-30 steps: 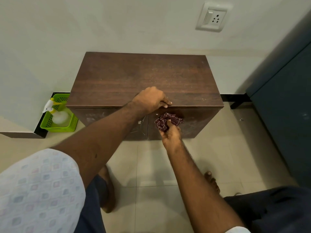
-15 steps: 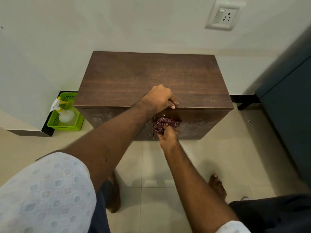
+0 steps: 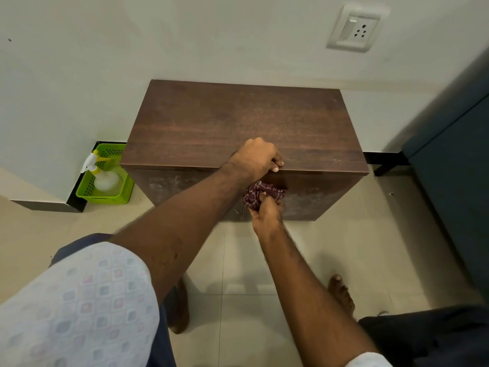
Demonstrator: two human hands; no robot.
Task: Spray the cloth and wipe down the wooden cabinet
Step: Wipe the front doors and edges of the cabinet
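A low dark wooden cabinet (image 3: 238,123) stands against the wall, its front doors streaked with pale dust. My left hand (image 3: 256,158) rests on the front edge of the top, fingers curled over the lip. Just below it my right hand (image 3: 266,211) grips a bunched maroon patterned cloth (image 3: 260,193) and presses it against the upper part of the cabinet front, near the seam between the two doors. A spray bottle (image 3: 102,172) with a white and yellow head lies in a basket left of the cabinet.
The green plastic basket (image 3: 123,196) sits on the floor by the wall corner. A dark blue cupboard (image 3: 455,181) stands close on the right. A wall socket (image 3: 356,29) is above. My bare feet are on the tiled floor.
The cloth in my right hand slid left along the cabinet front, from right of the door seam to beside it. My left hand stays on the top edge.
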